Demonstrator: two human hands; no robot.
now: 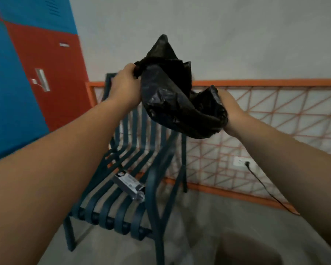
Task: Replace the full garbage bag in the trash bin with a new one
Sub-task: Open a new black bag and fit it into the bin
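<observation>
bare forearms (65,150), bare left grip (125,87), right grip (232,111)

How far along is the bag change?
The bin at lower right shows no black liner, so the full bag seems already out. The left hand and right hand grip a crumpled black bag in the air. Left: spreading it and lining the bin.

- right hand (231,113): fingers were covered by folds of the garbage bag (172,96).
- left hand (125,87): fingertips were buried in the bag's bunched edge.
- trash bin (256,251): blurred and cut off by the lower edge; only part of the rim showed.
- packet (129,185) on the chair (134,142) seat: print was too blurred to read.
- chair back: top was hidden behind the bag and the left hand.
</observation>
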